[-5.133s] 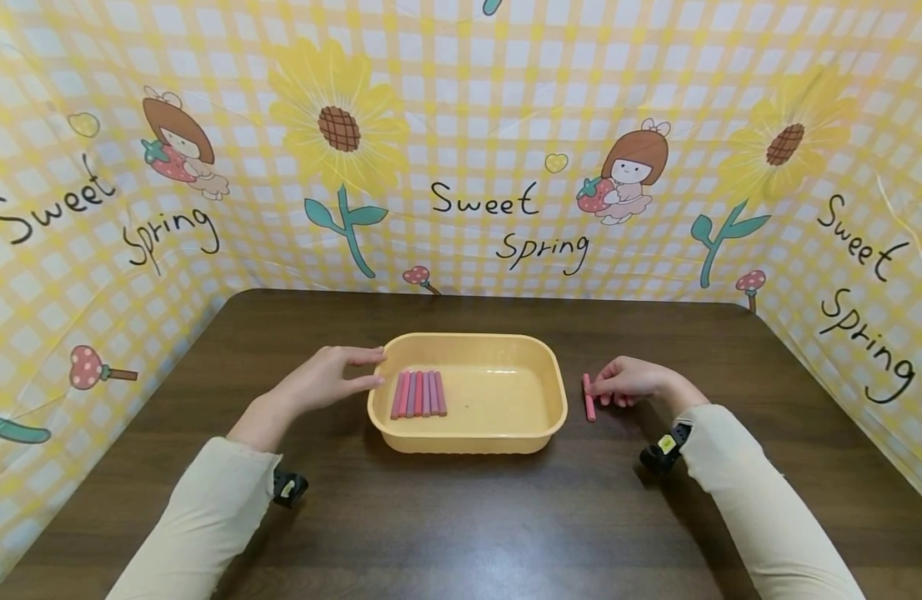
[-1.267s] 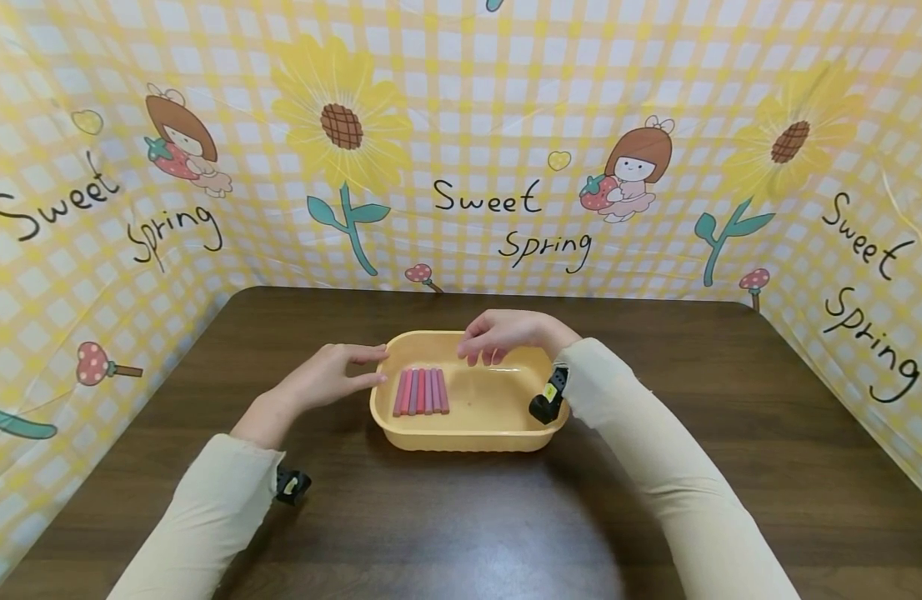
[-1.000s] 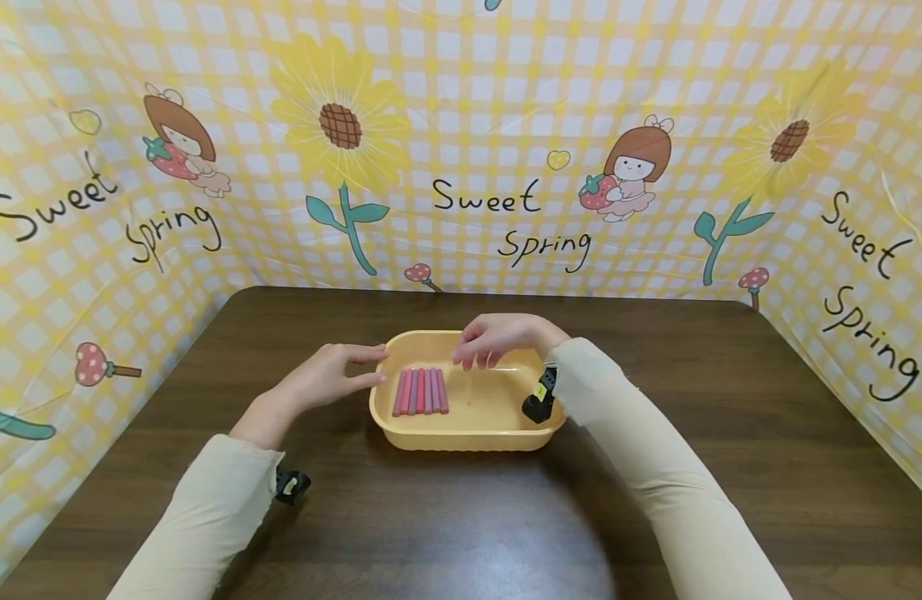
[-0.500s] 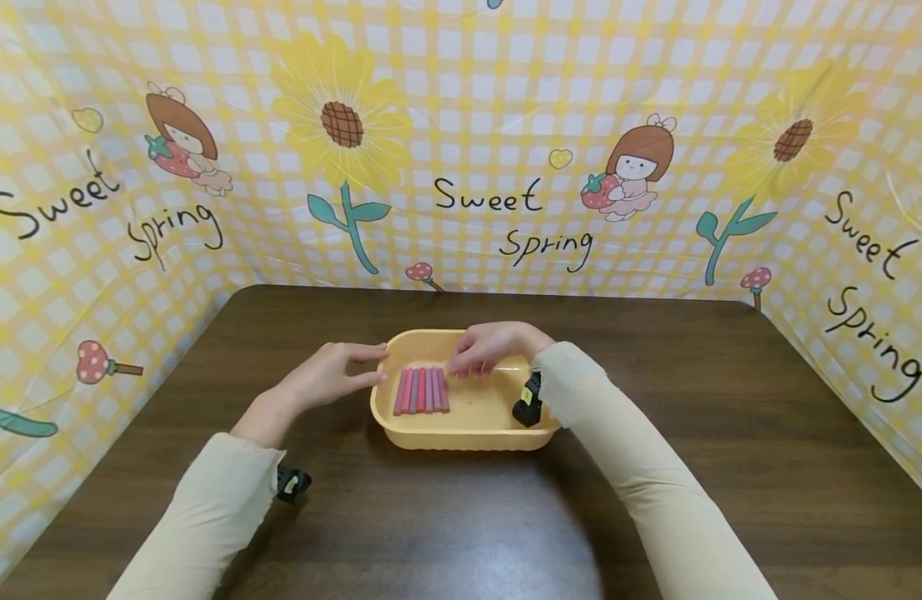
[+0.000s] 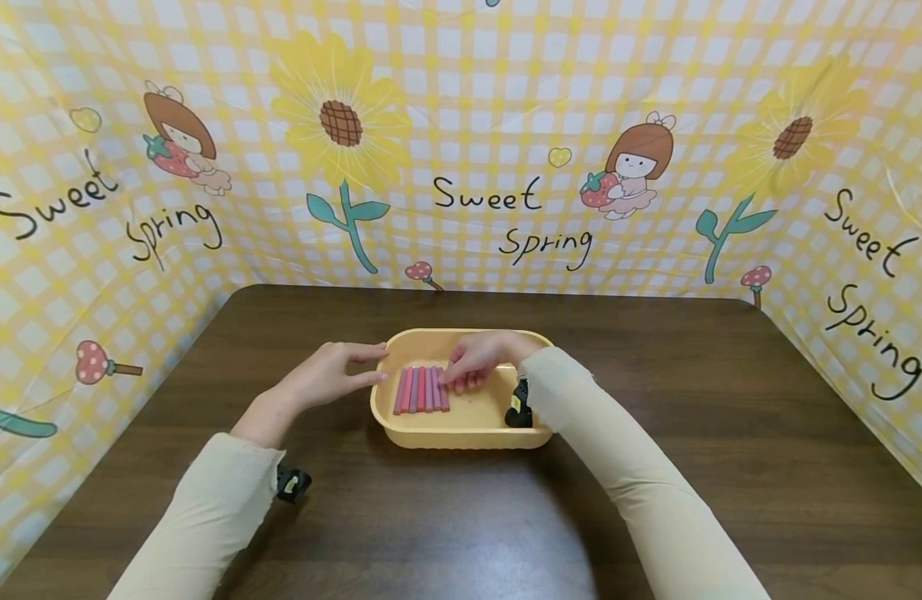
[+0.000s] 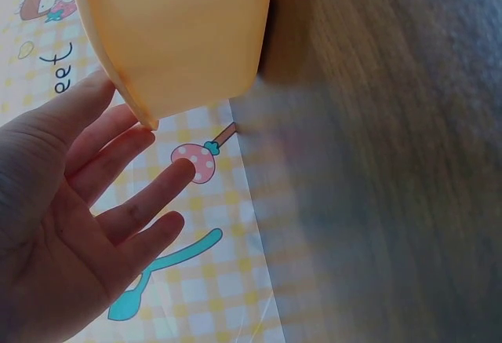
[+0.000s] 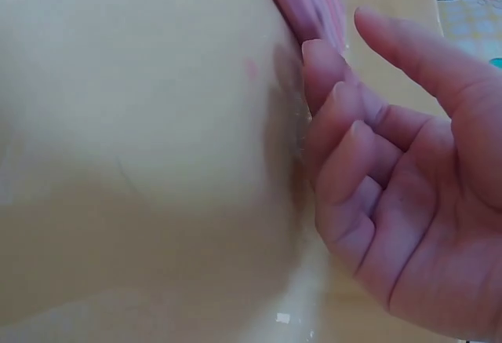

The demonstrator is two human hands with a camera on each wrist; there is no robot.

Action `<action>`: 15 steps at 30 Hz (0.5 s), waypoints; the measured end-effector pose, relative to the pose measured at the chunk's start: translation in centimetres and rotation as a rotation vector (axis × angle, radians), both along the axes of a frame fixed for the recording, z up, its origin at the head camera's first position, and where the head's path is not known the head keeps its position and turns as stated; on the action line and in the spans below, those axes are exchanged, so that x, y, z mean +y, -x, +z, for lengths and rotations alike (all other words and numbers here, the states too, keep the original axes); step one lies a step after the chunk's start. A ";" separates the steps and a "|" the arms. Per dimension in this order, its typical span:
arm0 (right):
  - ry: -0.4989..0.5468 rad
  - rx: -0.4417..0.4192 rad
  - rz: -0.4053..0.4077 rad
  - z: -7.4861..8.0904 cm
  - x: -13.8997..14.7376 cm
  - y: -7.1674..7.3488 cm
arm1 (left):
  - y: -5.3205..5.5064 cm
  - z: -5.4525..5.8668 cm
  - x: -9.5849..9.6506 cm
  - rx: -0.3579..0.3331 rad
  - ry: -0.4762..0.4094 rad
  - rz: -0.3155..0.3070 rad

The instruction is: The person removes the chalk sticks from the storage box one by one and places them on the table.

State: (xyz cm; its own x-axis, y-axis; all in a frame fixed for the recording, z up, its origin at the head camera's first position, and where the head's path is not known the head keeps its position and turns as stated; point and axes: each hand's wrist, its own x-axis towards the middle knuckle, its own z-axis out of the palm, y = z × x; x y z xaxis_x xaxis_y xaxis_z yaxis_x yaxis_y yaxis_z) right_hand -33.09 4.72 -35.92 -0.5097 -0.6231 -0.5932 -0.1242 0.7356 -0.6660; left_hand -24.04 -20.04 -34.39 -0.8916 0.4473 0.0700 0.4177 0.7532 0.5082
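Observation:
Several pink and mauve sticks (image 5: 420, 391) lie side by side in a row at the left of a yellow tray (image 5: 461, 440). My right hand (image 5: 482, 354) reaches into the tray at the row's right end. Its index fingertip and thumb are close to the stick ends, with a gap between them in the right wrist view; the other fingers bend loosely. Whether a fingertip touches the outermost stick is unclear. My left hand (image 5: 322, 379) rests its fingertips on the tray's left rim, its fingers spread in the left wrist view.
The tray stands on a dark wooden table (image 5: 446, 517). A yellow-checked printed cloth (image 5: 468, 150) hangs behind and along both sides of the table. Black wrist cameras show on both sleeves.
The pink stick my right hand held on the table right of the tray is gone from there. That hand has moved into the tray, lowering leftward to the row. The left hand stays put.

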 end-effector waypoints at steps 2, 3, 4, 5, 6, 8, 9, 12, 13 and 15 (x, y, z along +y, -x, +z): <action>-0.022 0.008 0.006 -0.1 -0.1 -0.1 | 0.0 0.0 0.0 -0.001 0.001 0.000; -0.031 0.013 0.007 -0.1 -0.2 -0.1 | 0.0 0.0 0.0 -0.003 0.000 0.000; -0.041 0.022 0.012 -0.1 -0.3 -0.2 | 0.0 -0.1 0.0 -0.003 0.001 0.000; -0.050 0.037 0.021 -0.2 -0.3 -0.2 | 0.0 -0.1 0.1 -0.003 0.000 0.001; -0.060 0.053 0.028 -0.2 -0.4 -0.2 | 0.0 -0.1 0.1 -0.004 -0.001 0.002; -0.073 0.083 0.036 -0.2 -0.5 -0.3 | 0.1 -0.1 0.1 -0.001 0.000 0.004; -0.076 0.097 0.038 -0.3 -0.6 -0.3 | 0.1 0.0 0.1 0.000 0.000 0.005; -0.088 0.124 0.034 -0.2 -0.7 -0.4 | 0.1 0.0 0.1 0.003 0.002 0.006; -0.090 0.126 0.033 -0.2 -0.8 -0.4 | 0.1 0.0 0.1 0.004 0.003 0.004; -0.093 0.131 0.031 -0.2 -0.8 -0.5 | 0.1 0.0 0.0 0.004 0.005 0.003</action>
State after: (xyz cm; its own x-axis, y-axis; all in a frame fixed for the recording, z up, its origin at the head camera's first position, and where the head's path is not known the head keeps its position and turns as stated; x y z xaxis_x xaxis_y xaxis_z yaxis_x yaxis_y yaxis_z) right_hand -32.63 3.91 -36.09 -0.5681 -0.5852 -0.5786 -0.2291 0.7878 -0.5718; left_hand -24.10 -20.00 -34.40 -0.8927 0.4449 0.0717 0.4176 0.7570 0.5026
